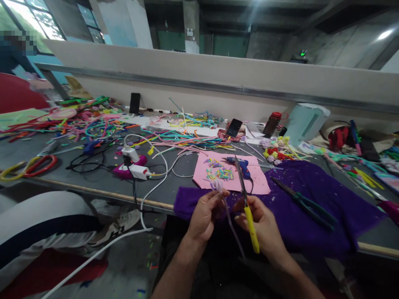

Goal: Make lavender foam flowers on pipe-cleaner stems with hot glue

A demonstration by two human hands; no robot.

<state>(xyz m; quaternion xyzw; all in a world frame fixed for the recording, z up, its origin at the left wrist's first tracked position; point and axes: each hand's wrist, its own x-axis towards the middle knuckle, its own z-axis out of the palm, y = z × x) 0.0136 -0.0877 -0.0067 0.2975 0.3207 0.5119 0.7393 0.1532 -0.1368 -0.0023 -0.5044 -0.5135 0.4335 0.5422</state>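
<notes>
Head view: right hand (264,224) grips upright scissors (246,203), left hand (205,211) pinches pipe cleaner (229,216).

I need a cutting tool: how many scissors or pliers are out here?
2: yellow-handled scissors in the right hand, green-handled pliers on the purple cloth. Clutter may hide more.

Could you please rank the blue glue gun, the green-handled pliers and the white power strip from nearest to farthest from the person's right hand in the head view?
From the right hand:
1. Blue glue gun, just above the hand on the pink sheet.
2. Green-handled pliers, to the right on the purple cloth.
3. White power strip, far left on the grey table.
</notes>
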